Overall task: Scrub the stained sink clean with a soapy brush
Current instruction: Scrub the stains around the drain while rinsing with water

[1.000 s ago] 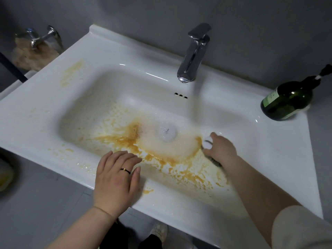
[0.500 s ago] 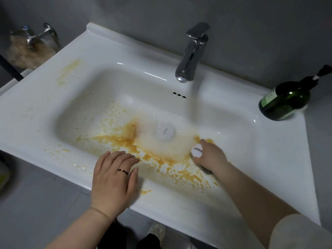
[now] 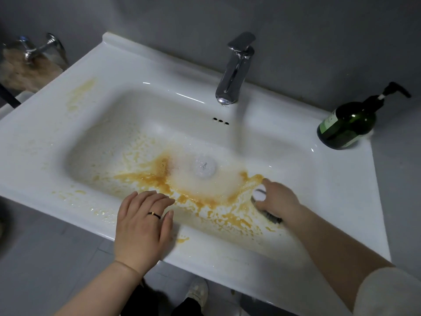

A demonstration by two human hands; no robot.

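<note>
On my far left I see a pair of metal wall taps [image 3: 38,49], blurred, beyond the end of the white sink [image 3: 136,71]. Orange-brown stains [image 3: 145,176] smear the sink's left rim and spread across the basin floor toward the front wall. My left hand [image 3: 143,226] lies flat on the front rim, fingers straight and holding nothing, with a dark ring [image 3: 154,214] on one finger. Past it, pale foam surrounds the drain [image 3: 204,166] in the middle of the basin. The chrome faucet [image 3: 234,69] stands on the back rim above three small overflow holes [image 3: 220,121]. Right of the drain, my right hand [image 3: 279,201] is curled round the brush [image 3: 268,215], its dark bristles down on the stained basin floor near the front wall. A dark green pump bottle [image 3: 346,125] stands on the sink's back right corner, well apart from both hands.
</note>
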